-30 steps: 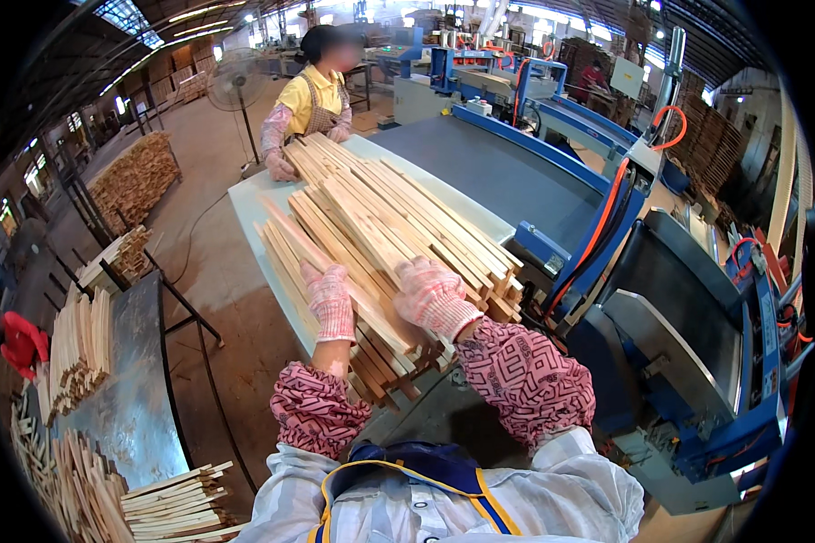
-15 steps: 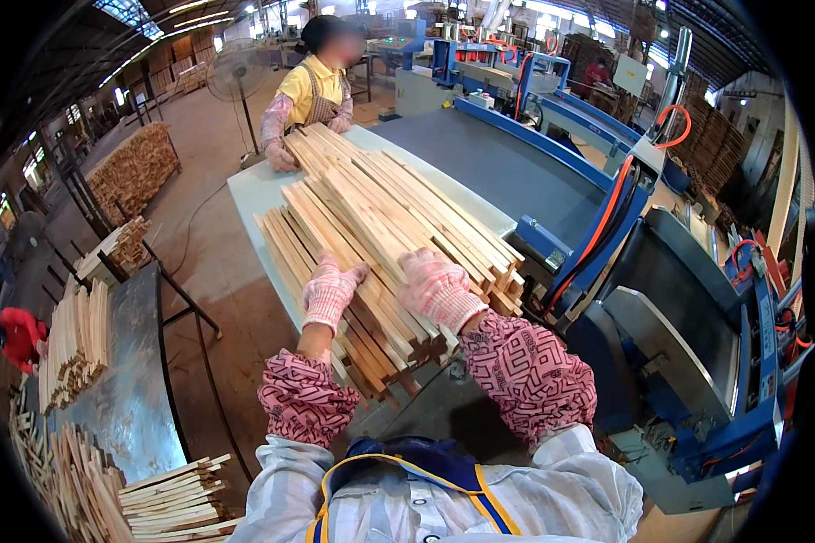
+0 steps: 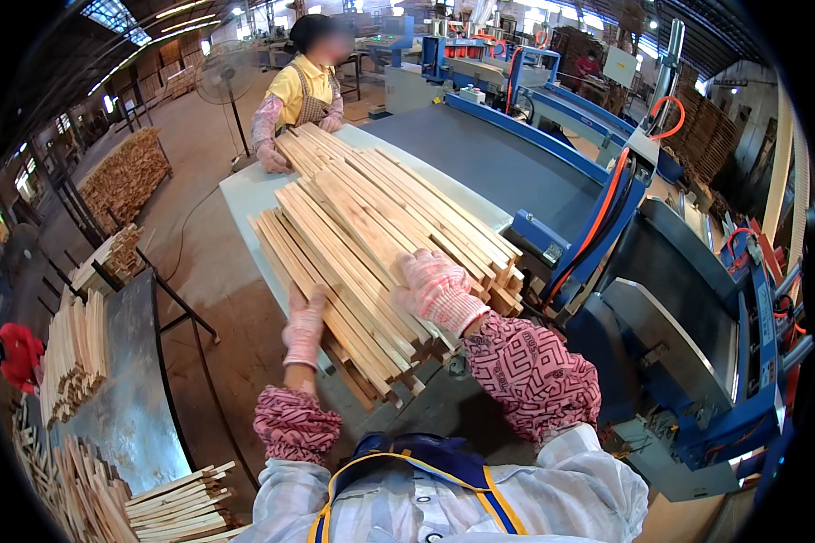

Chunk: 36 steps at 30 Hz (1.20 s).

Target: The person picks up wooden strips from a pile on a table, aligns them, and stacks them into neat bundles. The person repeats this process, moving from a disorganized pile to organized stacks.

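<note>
A broad stack of pale wooden strips (image 3: 362, 213) lies lengthwise on a light table (image 3: 244, 195), its near ends uneven. My left hand (image 3: 304, 328), in a pink-and-white knit glove, is upright against the stack's left side near the front, thumb and fingers apart. My right hand (image 3: 436, 288), gloved alike, rests on top of the strips toward the near right, its fingers bent over them; the fingertips are partly hidden. Across the table a person in a yellow top (image 3: 303, 95) has gloved hands at the far end of the stack.
Right of the table stands a blue machine (image 3: 534, 240) with a dark flat bed (image 3: 480, 145) and orange hoses. A metal-topped bench (image 3: 140, 380) at the left carries more strips. Further back are a standing fan (image 3: 229, 81) and a large wood pile (image 3: 125, 176).
My left hand has moved off the top of the strips to the stack's left side. Strips on that side lie closer together. My right hand stays nearly in place.
</note>
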Available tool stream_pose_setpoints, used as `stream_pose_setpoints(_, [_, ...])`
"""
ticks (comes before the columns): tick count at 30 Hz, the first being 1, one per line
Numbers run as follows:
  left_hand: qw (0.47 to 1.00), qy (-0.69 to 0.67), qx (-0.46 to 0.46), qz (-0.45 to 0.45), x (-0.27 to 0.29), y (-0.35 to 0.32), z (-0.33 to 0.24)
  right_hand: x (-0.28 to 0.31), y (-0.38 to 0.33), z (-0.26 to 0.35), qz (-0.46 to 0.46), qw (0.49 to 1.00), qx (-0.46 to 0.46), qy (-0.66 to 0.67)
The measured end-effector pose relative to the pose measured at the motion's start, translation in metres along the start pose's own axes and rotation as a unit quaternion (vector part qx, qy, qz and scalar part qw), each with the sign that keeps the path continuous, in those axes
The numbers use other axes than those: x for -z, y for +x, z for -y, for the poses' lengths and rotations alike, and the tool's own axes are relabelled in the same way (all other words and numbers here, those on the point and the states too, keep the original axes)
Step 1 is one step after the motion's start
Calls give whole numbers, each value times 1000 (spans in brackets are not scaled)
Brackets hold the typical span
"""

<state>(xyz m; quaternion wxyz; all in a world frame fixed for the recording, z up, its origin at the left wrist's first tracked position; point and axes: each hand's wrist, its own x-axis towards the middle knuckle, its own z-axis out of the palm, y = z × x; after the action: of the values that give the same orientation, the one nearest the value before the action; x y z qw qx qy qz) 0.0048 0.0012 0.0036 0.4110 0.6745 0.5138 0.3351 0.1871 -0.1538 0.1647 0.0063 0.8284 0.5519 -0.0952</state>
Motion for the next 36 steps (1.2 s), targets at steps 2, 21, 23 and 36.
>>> stream_pose_setpoints(2, [998, -19, 6, -55, -14, 4, 17, -2, 4, 5, -9, 1000, 4, 28])
stream_pose_setpoints(21, [985, -173, 6, -24, 5, 0, 55, -31, -36, 10, -177, 984, -11, 1])
stream_pose_setpoints(23, [985, -166, -21, -37, 11, -7, 44, -38, -53, 4, -214, 976, 14, 47])
stream_pose_setpoints(36, [926, -361, -93, 50, 12, -95, -49, -68, -83, 51, -69, 867, 150, 470])
